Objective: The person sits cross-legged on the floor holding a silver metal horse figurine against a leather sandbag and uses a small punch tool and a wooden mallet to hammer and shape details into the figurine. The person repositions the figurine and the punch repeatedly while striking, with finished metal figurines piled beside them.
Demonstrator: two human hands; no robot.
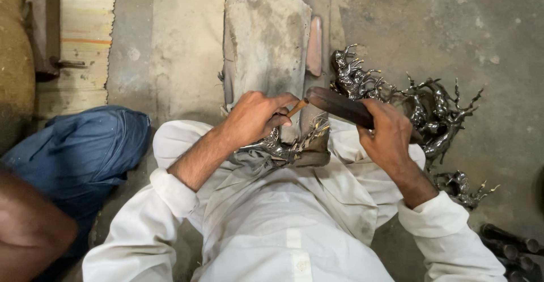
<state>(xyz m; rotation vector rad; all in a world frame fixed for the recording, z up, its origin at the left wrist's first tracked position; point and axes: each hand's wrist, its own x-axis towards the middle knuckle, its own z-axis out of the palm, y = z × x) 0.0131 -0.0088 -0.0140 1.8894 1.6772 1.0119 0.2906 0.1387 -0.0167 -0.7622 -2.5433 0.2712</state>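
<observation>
Rough concrete floor (453, 21): left hand (252, 117) pinches a slim chisel (297, 107) on spiky metal casting (283, 146); right hand (388, 132) grips dark wooden mallet (340, 105).

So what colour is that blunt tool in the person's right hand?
Dark brown, almost black: the mallet in the right hand, clearest in the head view.

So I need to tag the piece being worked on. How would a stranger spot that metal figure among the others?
Start at the grey cloth pad on the floor. At its near end, on the person's lap, lies a silvery spiky metal figure, pinned under the left hand. The other dark figures lie untouched on the floor beside the right hand.
</observation>
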